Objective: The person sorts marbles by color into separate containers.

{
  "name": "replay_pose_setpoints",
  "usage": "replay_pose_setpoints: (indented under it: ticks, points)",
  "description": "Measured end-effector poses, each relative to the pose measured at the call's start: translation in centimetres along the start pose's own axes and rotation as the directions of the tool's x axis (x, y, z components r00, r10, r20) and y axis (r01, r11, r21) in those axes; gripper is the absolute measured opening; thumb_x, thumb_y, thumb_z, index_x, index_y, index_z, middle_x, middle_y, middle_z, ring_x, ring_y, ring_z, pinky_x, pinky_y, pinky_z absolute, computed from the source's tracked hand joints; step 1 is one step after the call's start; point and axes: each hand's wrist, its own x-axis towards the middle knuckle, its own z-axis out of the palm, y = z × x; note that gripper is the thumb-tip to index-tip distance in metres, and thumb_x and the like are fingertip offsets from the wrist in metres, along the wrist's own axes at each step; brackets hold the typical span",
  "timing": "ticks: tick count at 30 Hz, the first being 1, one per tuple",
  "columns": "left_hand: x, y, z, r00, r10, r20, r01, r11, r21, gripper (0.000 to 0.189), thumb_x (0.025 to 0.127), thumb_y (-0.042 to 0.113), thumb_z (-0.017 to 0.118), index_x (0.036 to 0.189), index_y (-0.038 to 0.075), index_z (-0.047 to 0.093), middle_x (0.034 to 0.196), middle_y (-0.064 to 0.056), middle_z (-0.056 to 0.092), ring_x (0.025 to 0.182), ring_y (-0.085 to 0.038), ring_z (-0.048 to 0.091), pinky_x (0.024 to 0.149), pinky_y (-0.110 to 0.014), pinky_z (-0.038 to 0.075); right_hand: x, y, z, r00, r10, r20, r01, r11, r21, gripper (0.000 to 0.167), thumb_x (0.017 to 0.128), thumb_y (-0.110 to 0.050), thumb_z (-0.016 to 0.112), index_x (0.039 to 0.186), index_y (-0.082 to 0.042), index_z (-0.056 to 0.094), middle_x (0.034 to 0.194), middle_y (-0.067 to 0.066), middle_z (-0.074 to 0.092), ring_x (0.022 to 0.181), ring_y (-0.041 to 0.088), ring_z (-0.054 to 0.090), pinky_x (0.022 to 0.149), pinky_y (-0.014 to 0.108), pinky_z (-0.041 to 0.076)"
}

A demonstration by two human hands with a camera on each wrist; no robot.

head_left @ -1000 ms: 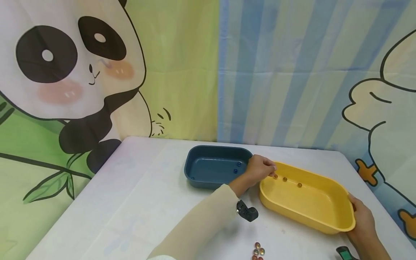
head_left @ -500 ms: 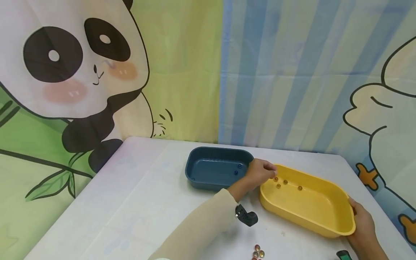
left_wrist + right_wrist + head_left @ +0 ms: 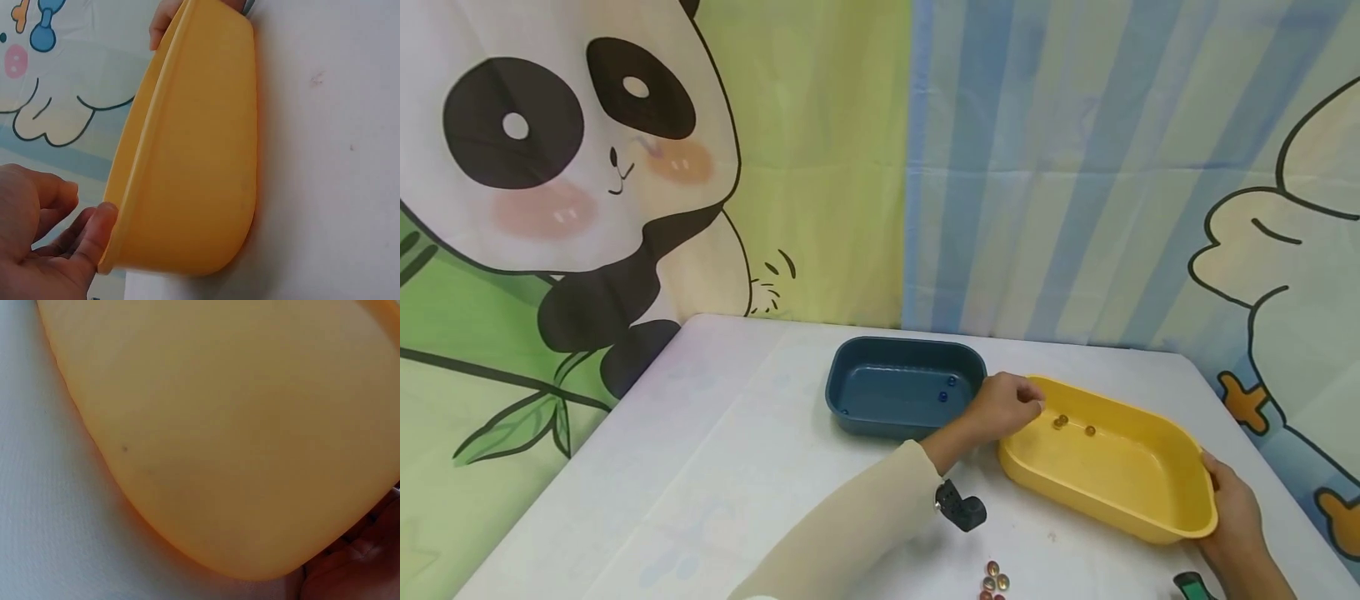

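In the head view, a yellow plastic basin (image 3: 1120, 475) lies at an angle on the table. Small amber marbles (image 3: 1090, 431) sit inside it, three of them visible. My left hand (image 3: 1003, 407) is at the basin's left end; in the left wrist view its thumb (image 3: 99, 228) and fingers pinch the rim. At the opposite end my right hand (image 3: 1236, 508) grips the wall and rim. The right wrist view is mostly filled by the basin's outer wall (image 3: 250, 437), with part of the right palm (image 3: 353, 565) against it.
A dark blue basin (image 3: 887, 423) stands behind the left forearm, with three dark blue marbles (image 3: 943, 397) inside. Several reddish and clear beads (image 3: 992, 575) lie at the table's front edge. Printed curtains hang behind the table (image 3: 700, 433).
The amber marbles inside the yellow basin have shifted; four showed half a second ago, three now, two of them close together. Both hands keep their places on the rim.
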Motion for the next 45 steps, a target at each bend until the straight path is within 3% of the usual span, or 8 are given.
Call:
replay_pose_setpoints:
  ticks: [2,9,16,22,28,35,40,45]
  points:
    - [-0.4,0.2,-0.1,1.0,0.017,0.026,-0.017,1.0,0.0,0.01,0.092,0.016,0.068,0.097,0.011,0.074,0.083,0.01,0.061,0.076,-0.005,0.054,0.068,-0.013,0.049,0.0,-0.1,-0.1,1.0,-0.002,0.004,0.002,1.0,-0.003,0.07,0.101,-0.054,0.033,0.157,-0.019,0.008,0.138,-0.02,0.035,0.09,-0.014,0.048,0.073,0.008,0.049]
    - [-2.4,0.2,-0.2,0.991,0.062,0.119,-0.055,0.997,-0.059,0.01,0.092,0.013,0.068,0.097,0.008,0.073,0.072,0.008,0.061,0.066,-0.005,0.055,0.06,-0.015,0.05,0.1,-0.5,0.2,1.0,0.016,-0.021,-0.017,0.999,-0.032,0.069,0.101,-0.055,0.032,0.156,-0.021,0.008,0.156,-0.02,0.019,0.087,-0.017,0.047,0.071,0.006,0.048]
    - [-3.6,0.1,-0.8,0.989,0.106,0.107,-0.095,0.99,-0.102,0.008,0.091,0.013,0.068,0.092,0.009,0.075,0.082,0.011,0.064,0.073,-0.001,0.055,0.064,-0.013,0.051,-0.3,-0.7,0.5,0.998,0.031,-0.05,-0.032,0.999,-0.02,0.068,0.102,-0.054,0.033,0.156,-0.021,0.009,0.149,-0.019,0.028,0.088,-0.015,0.047,0.071,0.007,0.048]
    - [-4.9,-0.3,-1.5,0.981,0.114,0.158,-0.092,0.986,-0.141,0.01,0.091,0.013,0.069,0.093,0.006,0.075,0.072,0.009,0.065,0.067,-0.001,0.058,0.059,-0.016,0.051,-0.2,-0.5,0.5,0.997,0.041,-0.065,-0.046,0.996,-0.078,0.069,0.102,-0.055,0.03,0.156,-0.02,0.008,0.153,-0.017,0.023,0.088,-0.014,0.047,0.07,0.007,0.049]
    - [-6.2,-0.8,-1.8,0.968,0.119,0.222,-0.091,0.987,-0.131,0.014,0.09,0.017,0.069,0.098,0.007,0.076,0.075,0.013,0.066,0.066,-0.001,0.057,0.06,-0.017,0.052,0.0,-0.4,0.3,0.999,0.035,-0.03,-0.034,0.999,0.026,0.067,0.102,-0.053,0.033,0.156,-0.023,0.008,0.153,-0.02,0.022,0.089,-0.015,0.048,0.072,0.008,0.049]
    - [-7.4,-1.8,-2.0,0.936,0.189,0.297,-0.174,0.982,-0.075,0.014,0.089,0.014,0.07,0.1,0.007,0.077,0.081,0.014,0.068,0.072,0.004,0.057,0.064,-0.014,0.05,0.2,-0.2,0.3,0.999,0.025,-0.042,-0.023,0.998,0.055,0.067,0.102,-0.052,0.036,0.156,-0.022,0.01,0.144,-0.019,0.033,0.09,-0.014,0.049,0.072,0.009,0.05]
    - [-8.4,-2.7,-2.2,0.911,0.17,0.375,-0.167,0.985,-0.041,0.012,0.09,0.015,0.07,0.099,0.01,0.077,0.076,0.017,0.064,0.069,0.004,0.056,0.061,-0.014,0.05,0.2,0.0,0.2,1.0,0.01,-0.026,-0.008,0.996,0.09,0.067,0.102,-0.05,0.037,0.157,-0.021,0.011,0.123,-0.024,0.042,0.092,-0.013,0.05,0.073,0.01,0.05]
    - [-9.0,-3.5,-2.2,0.9,0.166,0.402,-0.173,0.985,-0.017,0.012,0.09,0.016,0.071,0.099,0.01,0.077,0.079,0.017,0.063,0.07,0.004,0.056,0.062,-0.014,0.05,0.0,0.1,0.2,1.0,-0.011,-0.015,0.012,0.996,0.086,0.067,0.103,-0.05,0.037,0.156,-0.02,0.012,0.127,-0.022,0.042,0.091,-0.013,0.051,0.073,0.01,0.05]
